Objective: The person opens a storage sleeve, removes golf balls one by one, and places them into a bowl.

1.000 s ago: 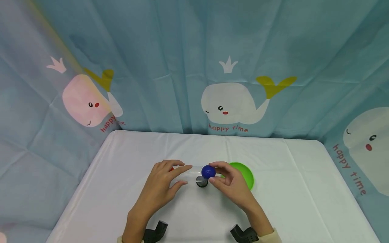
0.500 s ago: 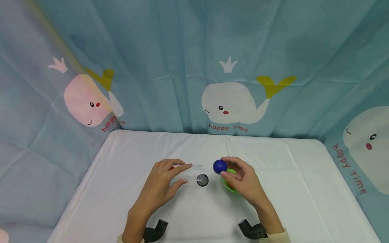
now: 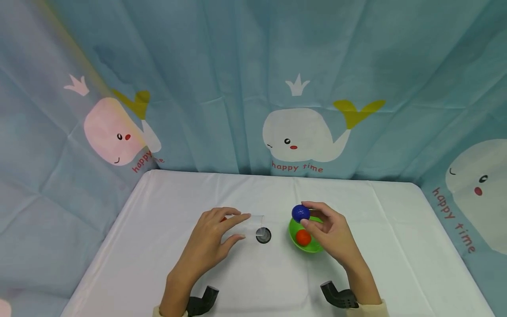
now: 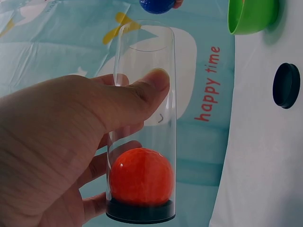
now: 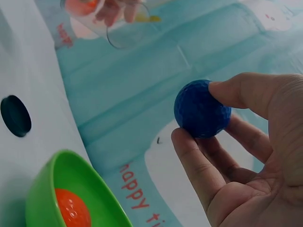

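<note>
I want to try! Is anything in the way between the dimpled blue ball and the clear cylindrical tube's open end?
Nothing visible stands between the blue ball and the open end of the clear tube. The round black cap lies off that path, on the white table.

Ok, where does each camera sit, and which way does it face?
Head: worn on the head, looking forward and down at the white table; the left hand and right hand show.
Left wrist: on that wrist, facing the left hand gripping the clear tube; a sliver of right hand shows.
Right wrist: on that wrist, facing the right hand pinching the blue ball; part of the left hand shows.
Both wrist views share the loose dark cap and green bowl.
</note>
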Action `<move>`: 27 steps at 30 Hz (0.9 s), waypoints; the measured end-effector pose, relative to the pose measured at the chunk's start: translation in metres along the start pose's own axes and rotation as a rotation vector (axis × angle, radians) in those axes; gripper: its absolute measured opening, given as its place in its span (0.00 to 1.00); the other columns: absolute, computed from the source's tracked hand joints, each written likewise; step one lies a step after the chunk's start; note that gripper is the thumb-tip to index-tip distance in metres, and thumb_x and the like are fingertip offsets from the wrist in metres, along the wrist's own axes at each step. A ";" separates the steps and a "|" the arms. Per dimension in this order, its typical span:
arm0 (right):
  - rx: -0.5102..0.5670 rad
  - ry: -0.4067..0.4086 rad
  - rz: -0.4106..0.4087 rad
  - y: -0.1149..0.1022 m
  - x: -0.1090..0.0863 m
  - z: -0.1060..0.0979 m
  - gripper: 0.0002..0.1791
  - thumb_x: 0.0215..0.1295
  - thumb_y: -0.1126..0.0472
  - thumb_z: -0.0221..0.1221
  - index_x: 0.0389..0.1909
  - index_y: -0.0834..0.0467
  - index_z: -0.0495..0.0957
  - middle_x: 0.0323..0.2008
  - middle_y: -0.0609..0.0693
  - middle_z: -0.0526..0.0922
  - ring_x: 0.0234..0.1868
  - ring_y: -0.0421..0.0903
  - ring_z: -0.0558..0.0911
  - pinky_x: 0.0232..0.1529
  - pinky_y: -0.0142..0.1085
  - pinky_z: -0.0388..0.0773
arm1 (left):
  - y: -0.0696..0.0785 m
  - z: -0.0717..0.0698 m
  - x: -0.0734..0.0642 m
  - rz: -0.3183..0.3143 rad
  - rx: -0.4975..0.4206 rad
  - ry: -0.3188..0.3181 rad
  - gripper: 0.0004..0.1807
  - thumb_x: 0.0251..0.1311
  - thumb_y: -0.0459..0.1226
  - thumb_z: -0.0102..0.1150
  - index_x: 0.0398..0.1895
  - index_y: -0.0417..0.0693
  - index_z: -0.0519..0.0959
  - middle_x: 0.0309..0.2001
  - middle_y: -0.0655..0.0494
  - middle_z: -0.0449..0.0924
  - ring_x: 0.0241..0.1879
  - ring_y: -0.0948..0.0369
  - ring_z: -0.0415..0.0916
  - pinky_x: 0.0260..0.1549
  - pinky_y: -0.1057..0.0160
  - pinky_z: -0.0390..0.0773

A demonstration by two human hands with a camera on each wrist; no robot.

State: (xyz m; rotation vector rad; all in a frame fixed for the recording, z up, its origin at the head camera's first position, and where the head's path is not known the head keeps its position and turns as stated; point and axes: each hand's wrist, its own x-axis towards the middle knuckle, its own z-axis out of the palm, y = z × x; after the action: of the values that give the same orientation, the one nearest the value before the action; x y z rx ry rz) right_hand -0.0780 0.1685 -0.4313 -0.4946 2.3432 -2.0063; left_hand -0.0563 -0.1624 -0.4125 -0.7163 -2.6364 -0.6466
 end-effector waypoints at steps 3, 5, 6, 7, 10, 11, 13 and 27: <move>-0.007 0.008 -0.003 -0.001 -0.001 -0.005 0.23 0.73 0.68 0.64 0.67 0.61 0.77 0.61 0.51 0.81 0.57 0.39 0.86 0.54 0.29 0.86 | 0.000 0.000 0.000 0.000 -0.003 0.001 0.31 0.54 0.42 0.82 0.63 0.67 0.84 0.57 0.61 0.83 0.51 0.60 0.79 0.59 0.47 0.77; -0.011 0.016 -0.002 -0.001 -0.003 -0.008 0.23 0.73 0.69 0.64 0.67 0.61 0.77 0.60 0.49 0.81 0.56 0.39 0.86 0.54 0.28 0.86 | 0.000 0.000 0.000 0.001 -0.007 0.000 0.31 0.54 0.42 0.82 0.63 0.67 0.84 0.57 0.61 0.83 0.51 0.60 0.79 0.59 0.48 0.77; -0.012 0.019 -0.002 -0.001 -0.003 -0.010 0.23 0.73 0.69 0.64 0.66 0.62 0.77 0.60 0.48 0.81 0.56 0.39 0.86 0.54 0.28 0.86 | -0.001 0.000 0.001 0.001 -0.007 -0.001 0.32 0.54 0.42 0.82 0.64 0.68 0.84 0.57 0.61 0.83 0.51 0.60 0.79 0.59 0.48 0.77; -0.014 0.020 0.001 -0.001 -0.004 -0.011 0.23 0.73 0.69 0.64 0.67 0.62 0.77 0.60 0.47 0.81 0.56 0.38 0.87 0.54 0.28 0.85 | -0.001 0.000 0.001 0.001 -0.008 -0.001 0.32 0.54 0.42 0.82 0.64 0.68 0.84 0.57 0.61 0.83 0.51 0.60 0.79 0.59 0.48 0.77; -0.029 0.024 -0.007 0.000 -0.004 -0.015 0.22 0.73 0.69 0.64 0.66 0.63 0.77 0.60 0.46 0.81 0.56 0.37 0.87 0.55 0.27 0.85 | -0.001 0.000 0.001 -0.001 -0.005 -0.001 0.32 0.54 0.42 0.82 0.64 0.68 0.84 0.57 0.61 0.84 0.51 0.60 0.79 0.58 0.48 0.77; -0.038 0.027 -0.013 0.000 -0.004 -0.016 0.22 0.73 0.70 0.64 0.66 0.63 0.77 0.60 0.47 0.81 0.56 0.36 0.86 0.55 0.26 0.85 | -0.001 0.000 0.001 -0.002 -0.005 -0.002 0.32 0.54 0.42 0.82 0.64 0.69 0.84 0.57 0.61 0.84 0.51 0.60 0.79 0.59 0.48 0.77; -0.065 0.032 -0.033 0.001 -0.005 -0.017 0.22 0.72 0.70 0.64 0.66 0.63 0.77 0.60 0.50 0.81 0.56 0.35 0.85 0.55 0.26 0.84 | -0.001 0.001 0.000 -0.001 -0.006 -0.001 0.32 0.53 0.42 0.83 0.64 0.68 0.84 0.57 0.61 0.84 0.51 0.60 0.79 0.58 0.48 0.78; -0.179 0.059 -0.050 0.007 -0.006 -0.027 0.22 0.71 0.69 0.66 0.64 0.59 0.79 0.61 0.60 0.80 0.58 0.30 0.82 0.56 0.21 0.81 | 0.000 0.001 -0.001 -0.013 -0.006 -0.010 0.31 0.56 0.42 0.81 0.64 0.68 0.83 0.57 0.62 0.83 0.51 0.60 0.79 0.59 0.47 0.77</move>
State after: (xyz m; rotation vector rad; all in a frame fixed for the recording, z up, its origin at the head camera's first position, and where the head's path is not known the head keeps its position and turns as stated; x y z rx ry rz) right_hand -0.0793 0.1967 -0.4341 -0.5110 2.5865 -1.8644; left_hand -0.0559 -0.1624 -0.4137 -0.7070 -2.6510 -0.6565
